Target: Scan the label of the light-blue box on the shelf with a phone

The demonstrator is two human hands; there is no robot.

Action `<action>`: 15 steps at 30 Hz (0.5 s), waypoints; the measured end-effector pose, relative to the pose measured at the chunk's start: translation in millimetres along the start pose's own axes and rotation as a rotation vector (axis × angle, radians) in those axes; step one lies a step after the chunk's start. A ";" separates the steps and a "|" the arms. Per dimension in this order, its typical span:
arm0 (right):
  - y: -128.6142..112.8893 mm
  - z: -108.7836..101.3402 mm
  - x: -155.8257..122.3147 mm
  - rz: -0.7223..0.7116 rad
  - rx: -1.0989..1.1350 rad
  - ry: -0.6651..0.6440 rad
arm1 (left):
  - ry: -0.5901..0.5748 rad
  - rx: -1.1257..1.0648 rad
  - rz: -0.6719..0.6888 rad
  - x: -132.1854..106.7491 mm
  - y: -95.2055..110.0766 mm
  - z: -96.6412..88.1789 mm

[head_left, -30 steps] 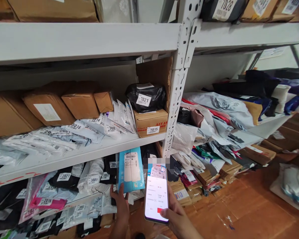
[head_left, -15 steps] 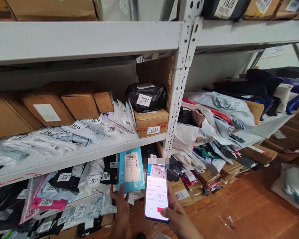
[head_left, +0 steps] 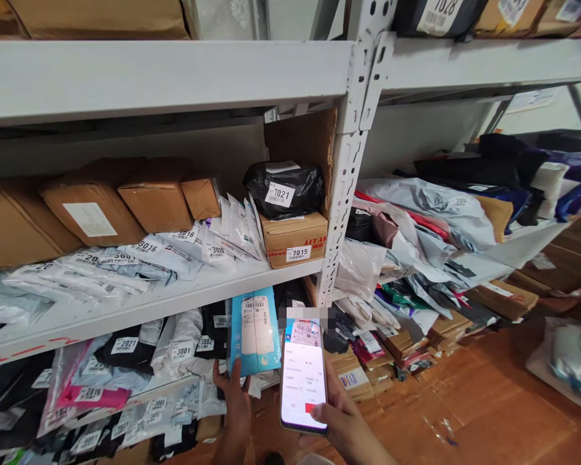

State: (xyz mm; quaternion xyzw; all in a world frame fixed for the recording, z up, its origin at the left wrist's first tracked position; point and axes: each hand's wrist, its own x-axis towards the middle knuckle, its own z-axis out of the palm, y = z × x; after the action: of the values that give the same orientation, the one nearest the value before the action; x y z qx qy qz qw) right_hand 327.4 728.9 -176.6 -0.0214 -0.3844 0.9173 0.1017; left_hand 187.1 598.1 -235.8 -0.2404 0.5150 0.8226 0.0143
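A blue box (head_left: 265, 358) with a white shipping label stands upright just below the shelf edge. My left hand (head_left: 235, 395) grips its lower left corner, thumb on the front and the other fingers behind. Beside it, to the right, my right hand (head_left: 336, 413) holds a smartphone (head_left: 303, 387) with its lit screen facing me. The right thumb lies over a red button low on that screen. A label picture fills the screen's top part, and white fields with small text sit below; the text is too small to read.
A white shelf (head_left: 184, 287) carries brown cartons (head_left: 157, 194), bagged parcels and a black parcel (head_left: 283, 187) on a carton marked 7015 (head_left: 295, 242). A perforated post (head_left: 348, 155) rises right of them. More labelled bags (head_left: 126, 345) lie below. Parcels and cartons also sit along the reddish-brown floor (head_left: 489, 400).
Both hands, the blue box and the phone stay almost in place. The label picture at the top of the phone screen looks slightly different, with a pinkish tint now.
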 end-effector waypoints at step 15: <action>-9.9 9.3 -2.8 0.036 0.042 0.001 | 0.007 0.000 0.008 3.0 -2.5 -1.2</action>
State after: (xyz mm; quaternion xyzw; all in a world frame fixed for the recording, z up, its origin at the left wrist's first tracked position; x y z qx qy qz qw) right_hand 330.8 728.5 -163.1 -0.0266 -0.3646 0.9268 0.0858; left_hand 185.5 597.6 -239.6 -0.2414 0.5160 0.8218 0.0093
